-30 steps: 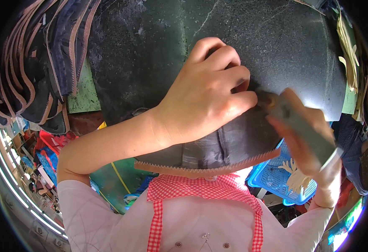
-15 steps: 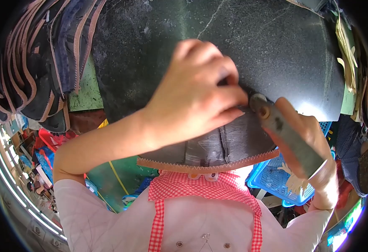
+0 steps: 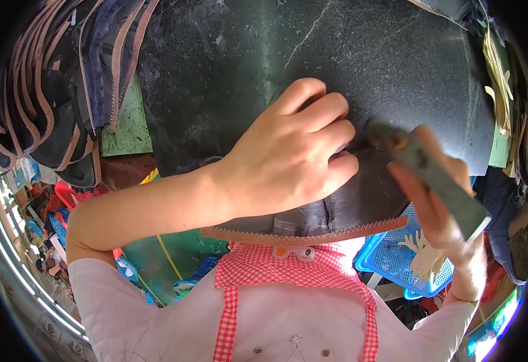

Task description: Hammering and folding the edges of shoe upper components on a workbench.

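A black leather-like piece (image 3: 366, 187) with a brown zigzag-stitched edge lies at the near side of the dark work surface (image 3: 397, 78). My left hand (image 3: 294, 151) rests over it with its fingers curled in, seemingly gripping a fold; the fingertips are hidden. Close by on the right, my right hand (image 3: 436, 187) grips a hammer (image 3: 436, 172), its round face toward the left hand and its flat peen pointing to the lower right. The hammer is slightly blurred, and whether its face touches the piece I cannot tell.
Stitched dark pieces with brown edges (image 3: 38, 108) hang in layers at the far left. Yellowish strips (image 3: 498, 84) lie at the far right. Below the table's right side is a blue basket (image 3: 391, 259) holding pale gloves (image 3: 427, 259).
My left hand's fingers have curled in more tightly. The hammer and my right hand have shifted a little to the right, away from my left fingers.
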Available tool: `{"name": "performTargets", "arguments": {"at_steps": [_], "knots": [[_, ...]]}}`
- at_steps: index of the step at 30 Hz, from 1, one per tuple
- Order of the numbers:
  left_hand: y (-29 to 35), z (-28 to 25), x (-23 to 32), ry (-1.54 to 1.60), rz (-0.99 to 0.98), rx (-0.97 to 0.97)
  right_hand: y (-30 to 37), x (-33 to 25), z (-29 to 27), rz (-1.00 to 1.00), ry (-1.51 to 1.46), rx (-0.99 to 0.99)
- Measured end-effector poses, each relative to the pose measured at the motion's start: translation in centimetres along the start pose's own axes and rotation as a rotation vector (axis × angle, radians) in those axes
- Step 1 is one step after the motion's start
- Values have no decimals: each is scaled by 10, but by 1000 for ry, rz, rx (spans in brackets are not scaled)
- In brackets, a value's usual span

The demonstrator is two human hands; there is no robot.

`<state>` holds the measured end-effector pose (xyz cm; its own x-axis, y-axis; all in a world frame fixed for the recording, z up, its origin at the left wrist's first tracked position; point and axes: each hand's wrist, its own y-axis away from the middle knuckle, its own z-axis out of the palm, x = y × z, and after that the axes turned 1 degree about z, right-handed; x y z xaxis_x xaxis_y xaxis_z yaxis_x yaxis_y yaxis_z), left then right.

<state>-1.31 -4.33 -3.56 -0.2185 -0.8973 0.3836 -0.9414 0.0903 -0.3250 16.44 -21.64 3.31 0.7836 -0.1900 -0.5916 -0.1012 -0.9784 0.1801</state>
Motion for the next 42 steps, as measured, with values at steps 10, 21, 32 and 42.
{"name": "performTargets", "arguments": {"at_steps": [10, 21, 32, 42], "knots": [[5, -14, -22, 100, 1, -65, -2, -5, 7, 86, -157, -51], [16, -16, -23, 84, -45, 26, -9, -13, 16, 140, -266, -190], [33, -21, -14, 7, -296, 66, -1, -15, 28, 76, -173, -158], [46, -11, -1, 6, -135, 94, -11, -25, 22, 42, -249, -41]]}}
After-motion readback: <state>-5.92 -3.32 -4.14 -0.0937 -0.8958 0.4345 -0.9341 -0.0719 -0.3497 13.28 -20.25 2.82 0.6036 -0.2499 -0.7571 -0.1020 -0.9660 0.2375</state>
